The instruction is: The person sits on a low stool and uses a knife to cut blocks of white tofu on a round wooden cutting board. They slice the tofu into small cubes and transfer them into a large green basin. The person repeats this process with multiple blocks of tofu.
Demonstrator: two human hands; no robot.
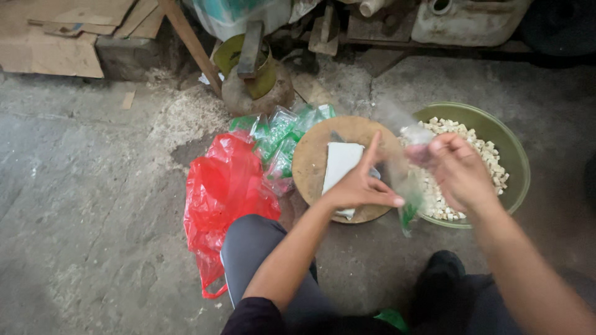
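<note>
Head view looks down on a clear plastic bag (406,186) held up between both hands, over the near rim of a green bowl (515,155) and beside a round wooden board (310,167). The bag is thin film with a green patch at its lower end; it looks very light, limp and rather slippery, likely to collapse or fold shut unless its mouth is pinched on two sides, so the top edge seems the best place to grip it. The left hand (360,186) pinches one side of the bag between thumb and fingers, the forefinger raised. The right hand (456,170) is closed around the bag's upper part, and I cannot tell whether it also holds any of the small pale cubes (490,155) that fill the bowl. Those cubes look soft and crumbly, better scooped loosely than squeezed. On the board lies a flat white block (340,164), with a dark edge showing behind it that is too hidden to name. To the left of the board sits a heap of small clear-and-green packets (279,139), and next to it a crumpled red plastic bag (223,192). All of it rests on a rough, stained concrete floor (93,205) scattered with sawdust. Cardboard (56,37), timber and old metal clutter line the back.
</note>
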